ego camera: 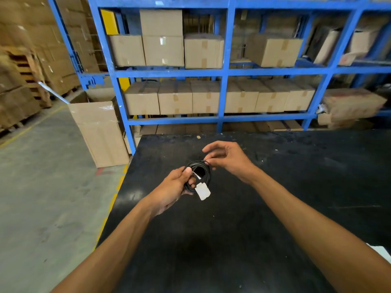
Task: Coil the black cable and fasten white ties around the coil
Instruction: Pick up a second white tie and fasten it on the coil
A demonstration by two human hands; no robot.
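A small coil of black cable (pixel 204 168) hangs above the black table (pixel 275 187). My left hand (pixel 175 188) grips the coil's left side, thumb on top and fingers curled round the strands. A white connector (pixel 202 192) dangles at the coil's lower edge. Inside the loop a short white strip (pixel 198 176) shows, possibly a tie. My right hand (pixel 227 158) pinches the coil's upper right edge with thumb and forefinger, while its other fingers spread loosely above.
Blue metal shelving (pixel 225 70) loaded with cardboard boxes stands behind the table. An open tall carton (pixel 99 132) sits on the concrete floor at the table's far left corner. Pallets and stacked boxes (pixel 23 85) line the left. Something white (pixel 380 251) lies at the table's right edge.
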